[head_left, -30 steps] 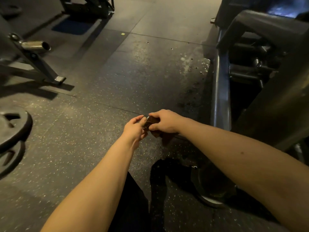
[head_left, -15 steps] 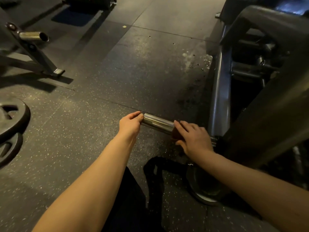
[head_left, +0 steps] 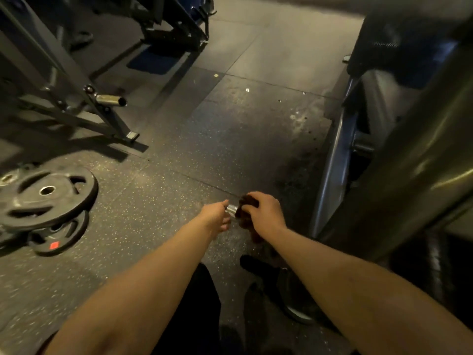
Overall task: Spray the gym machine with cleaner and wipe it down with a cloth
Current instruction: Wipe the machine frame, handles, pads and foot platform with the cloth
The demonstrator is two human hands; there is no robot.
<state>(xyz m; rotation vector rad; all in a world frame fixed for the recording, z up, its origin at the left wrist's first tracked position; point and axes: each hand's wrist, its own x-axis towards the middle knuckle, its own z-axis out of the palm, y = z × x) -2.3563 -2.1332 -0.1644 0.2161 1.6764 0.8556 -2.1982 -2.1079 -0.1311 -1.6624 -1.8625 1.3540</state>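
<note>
A chrome weight peg (head_left: pixel 231 210) sticks out leftward from the gym machine (head_left: pixel 399 155) on my right. My right hand (head_left: pixel 263 210) grips a dark brown cloth (head_left: pixel 247 203) wrapped round the peg near its free end; part of the cloth hangs below my wrist. My left hand (head_left: pixel 216 216) touches the peg's end, fingers curled against the tip. Only a short shiny piece of peg shows between the two hands. No spray bottle is in view.
Stacked black weight plates (head_left: pixel 48 196) lie on the floor at left. Another machine's frame (head_left: pixel 76 98) with a chrome peg stands at upper left. My dark shoe (head_left: pixel 294 298) is below my right arm. Speckled rubber flooring (head_left: pixel 204 139) spreads ahead.
My right hand slid the cloth along the peg from the machine side back out to the free end, beside my left hand. The view tilted up and widened to the left.
</note>
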